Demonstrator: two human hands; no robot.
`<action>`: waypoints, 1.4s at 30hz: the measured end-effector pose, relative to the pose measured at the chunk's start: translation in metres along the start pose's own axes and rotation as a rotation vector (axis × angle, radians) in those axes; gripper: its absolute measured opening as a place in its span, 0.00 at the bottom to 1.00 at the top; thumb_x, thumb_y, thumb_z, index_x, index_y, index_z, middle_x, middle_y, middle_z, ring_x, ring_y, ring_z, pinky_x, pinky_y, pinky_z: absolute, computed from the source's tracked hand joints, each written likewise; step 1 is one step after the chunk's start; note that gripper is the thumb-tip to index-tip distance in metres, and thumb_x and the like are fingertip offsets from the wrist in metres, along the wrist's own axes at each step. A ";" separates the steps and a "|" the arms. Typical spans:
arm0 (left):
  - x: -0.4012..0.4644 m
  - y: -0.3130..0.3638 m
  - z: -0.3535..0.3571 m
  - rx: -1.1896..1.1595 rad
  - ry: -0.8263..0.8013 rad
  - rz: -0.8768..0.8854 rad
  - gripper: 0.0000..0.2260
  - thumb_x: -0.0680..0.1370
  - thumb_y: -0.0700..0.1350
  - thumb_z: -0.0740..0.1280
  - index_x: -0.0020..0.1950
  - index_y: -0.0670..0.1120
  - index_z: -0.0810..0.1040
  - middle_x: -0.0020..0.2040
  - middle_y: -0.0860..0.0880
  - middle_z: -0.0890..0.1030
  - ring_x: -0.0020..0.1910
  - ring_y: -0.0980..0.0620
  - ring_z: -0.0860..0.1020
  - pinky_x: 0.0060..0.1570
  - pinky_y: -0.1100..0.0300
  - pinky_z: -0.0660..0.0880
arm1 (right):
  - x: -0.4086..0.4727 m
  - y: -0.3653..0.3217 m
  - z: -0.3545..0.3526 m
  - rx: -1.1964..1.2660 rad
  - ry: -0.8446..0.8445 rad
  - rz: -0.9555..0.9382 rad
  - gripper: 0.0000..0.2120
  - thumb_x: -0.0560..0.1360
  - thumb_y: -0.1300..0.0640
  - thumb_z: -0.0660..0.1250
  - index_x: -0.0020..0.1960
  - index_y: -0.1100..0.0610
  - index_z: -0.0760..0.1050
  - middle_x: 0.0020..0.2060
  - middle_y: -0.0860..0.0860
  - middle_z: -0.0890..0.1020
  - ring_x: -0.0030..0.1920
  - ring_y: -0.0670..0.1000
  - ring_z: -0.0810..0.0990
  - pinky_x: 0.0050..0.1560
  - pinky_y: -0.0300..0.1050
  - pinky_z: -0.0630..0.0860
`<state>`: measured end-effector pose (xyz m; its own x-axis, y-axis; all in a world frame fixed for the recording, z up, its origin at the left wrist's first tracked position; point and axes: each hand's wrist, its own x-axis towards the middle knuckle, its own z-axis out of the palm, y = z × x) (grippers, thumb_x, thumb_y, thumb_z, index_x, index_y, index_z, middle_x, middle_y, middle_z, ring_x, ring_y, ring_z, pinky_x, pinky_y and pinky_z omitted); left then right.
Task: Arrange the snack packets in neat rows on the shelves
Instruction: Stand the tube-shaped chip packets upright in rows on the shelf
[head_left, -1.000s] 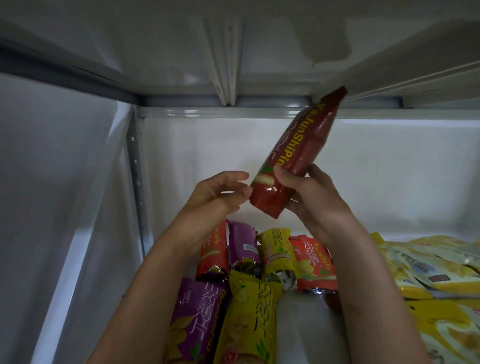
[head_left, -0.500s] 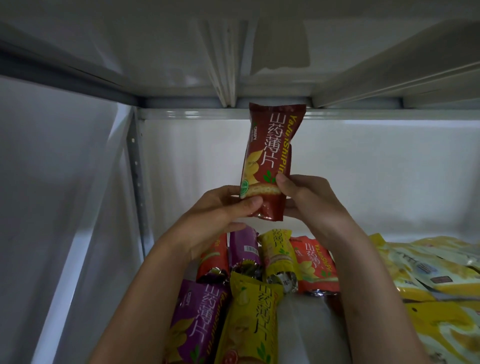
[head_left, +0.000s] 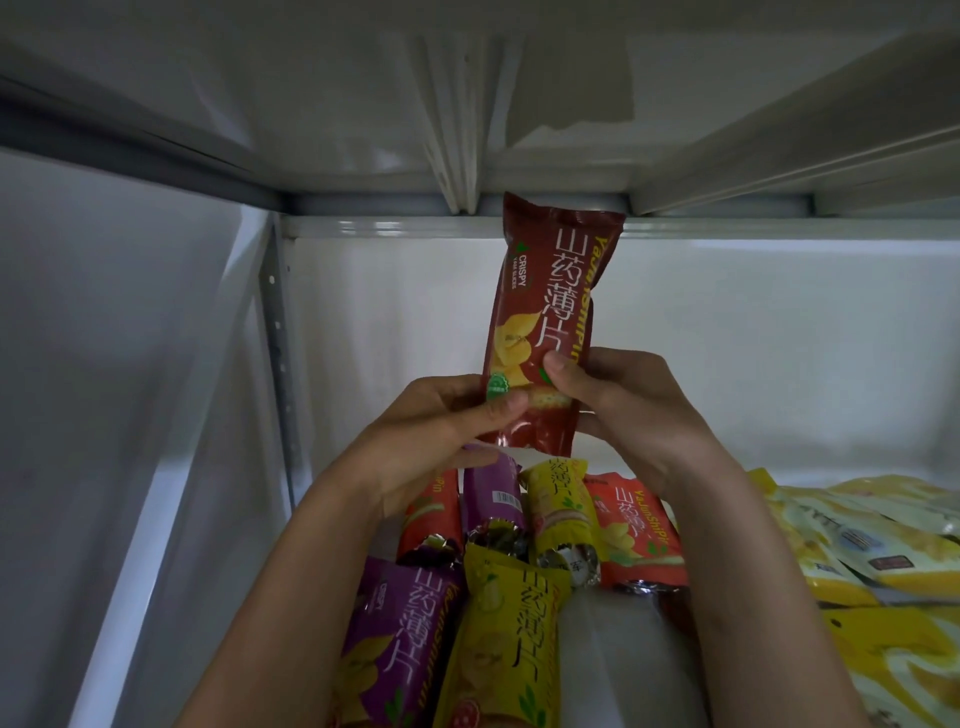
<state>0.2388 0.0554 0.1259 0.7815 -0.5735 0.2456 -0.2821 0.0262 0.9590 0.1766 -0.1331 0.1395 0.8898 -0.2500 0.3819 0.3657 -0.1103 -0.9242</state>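
Note:
A dark red snack packet (head_left: 550, 306) stands upright in the air before the shelf's back wall, its printed front facing me. My left hand (head_left: 441, 436) pinches its lower left edge with thumb on the front. My right hand (head_left: 618, 405) grips its lower right side. Below my hands lie more packets on the white shelf (head_left: 613, 660): a back row of orange (head_left: 431, 514), purple (head_left: 491, 499), yellow (head_left: 558, 514) and orange-red (head_left: 634, 525) ones, and nearer me a purple packet (head_left: 400, 634) and a yellow packet (head_left: 504, 644).
A loose heap of yellow packets (head_left: 872, 561) covers the shelf's right side. The shelf above (head_left: 467, 104) hangs low overhead. A perforated metal upright (head_left: 278, 343) and a white side wall close off the left.
The red packet swung from tilted right to upright with its front toward me. My left hand came onto its lower edge, so both hands hold it now.

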 end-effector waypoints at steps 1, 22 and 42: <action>0.000 0.000 0.001 -0.030 0.003 -0.011 0.26 0.71 0.57 0.75 0.65 0.47 0.83 0.60 0.49 0.87 0.63 0.50 0.84 0.66 0.43 0.78 | 0.000 0.000 0.000 0.002 -0.004 0.004 0.15 0.77 0.52 0.74 0.60 0.59 0.84 0.51 0.52 0.89 0.53 0.53 0.88 0.61 0.58 0.83; -0.006 0.009 -0.002 -0.084 0.122 0.108 0.15 0.78 0.51 0.71 0.61 0.44 0.85 0.55 0.46 0.88 0.55 0.46 0.87 0.51 0.58 0.84 | 0.001 -0.006 0.008 0.074 -0.093 -0.033 0.22 0.79 0.41 0.64 0.60 0.56 0.84 0.54 0.50 0.88 0.56 0.49 0.87 0.62 0.48 0.79; -0.003 0.017 0.000 -0.130 0.186 0.127 0.15 0.80 0.54 0.68 0.61 0.47 0.84 0.55 0.49 0.88 0.54 0.48 0.87 0.57 0.50 0.81 | 0.006 -0.007 0.008 0.133 0.002 -0.091 0.12 0.79 0.54 0.71 0.54 0.63 0.85 0.49 0.53 0.89 0.51 0.50 0.88 0.48 0.40 0.83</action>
<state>0.2312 0.0576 0.1411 0.8366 -0.3993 0.3751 -0.3197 0.2002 0.9261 0.1817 -0.1263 0.1481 0.8507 -0.2471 0.4640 0.4780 -0.0039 -0.8784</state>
